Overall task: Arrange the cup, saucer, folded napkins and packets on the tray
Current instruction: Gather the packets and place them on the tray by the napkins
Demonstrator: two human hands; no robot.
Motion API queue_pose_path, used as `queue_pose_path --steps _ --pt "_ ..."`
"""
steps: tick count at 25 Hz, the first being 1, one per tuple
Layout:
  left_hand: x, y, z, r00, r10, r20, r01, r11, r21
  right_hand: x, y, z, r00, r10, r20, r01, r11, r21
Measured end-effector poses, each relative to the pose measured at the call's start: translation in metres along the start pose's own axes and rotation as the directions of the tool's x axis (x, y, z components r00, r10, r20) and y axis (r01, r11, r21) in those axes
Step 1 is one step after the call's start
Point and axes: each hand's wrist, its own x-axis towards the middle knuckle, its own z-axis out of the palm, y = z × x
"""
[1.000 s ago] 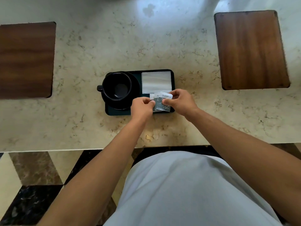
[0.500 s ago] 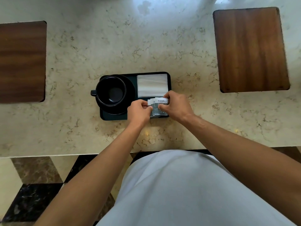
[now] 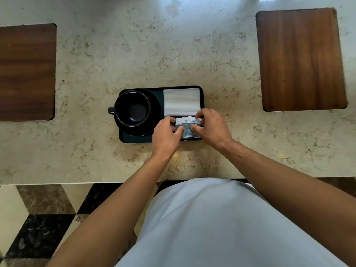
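Observation:
A dark rectangular tray (image 3: 134, 139) lies on the marble counter. On its left half a black cup (image 3: 133, 108) stands on a black saucer (image 3: 154, 112), handle pointing left. White folded napkins (image 3: 182, 102) fill the far right corner. Several grey and white packets (image 3: 187, 127) lie fanned in the near right corner. My left hand (image 3: 166, 134) pinches the left packets between thumb and fingers. My right hand (image 3: 212, 128) pinches the right packets, its fingers curled over their far edge.
Two wooden boards lie on the counter, one at the far left (image 3: 27, 72) and one at the far right (image 3: 300, 58). The counter's front edge (image 3: 77, 183) runs just before my body, with a chequered floor below.
Both hands stay on the packets in the tray's near right corner, and the packets now lie flatter and more squared. The camera view has shifted slightly.

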Motion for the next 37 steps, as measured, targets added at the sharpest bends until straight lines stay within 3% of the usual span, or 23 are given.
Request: queue_pose_path --steps 17,24,31,37 --pt "-0.001 0.001 -0.001 0.999 0.009 0.034 -0.009 1.0 0.001 -0.01 0.004 -0.002 0.999 0.035 -0.021 -0.036 0.999 -0.019" --pt "-0.01 -0.009 -0.009 0.993 0.116 0.021 -0.116 0.993 -0.027 -0.027 -0.002 -0.001 0.994 0.009 -0.108 -0.012 1.0 -0.025" --pt "-0.023 -0.021 -0.011 0.973 0.231 -0.026 -0.232 0.973 -0.018 -0.044 0.0 -0.008 0.999 -0.053 -0.012 0.052 0.997 -0.06" --pt "-0.053 -0.024 -0.007 0.976 0.182 -0.123 -0.184 0.983 -0.008 -0.063 0.004 -0.014 0.991 -0.099 0.087 0.106 0.991 -0.079"
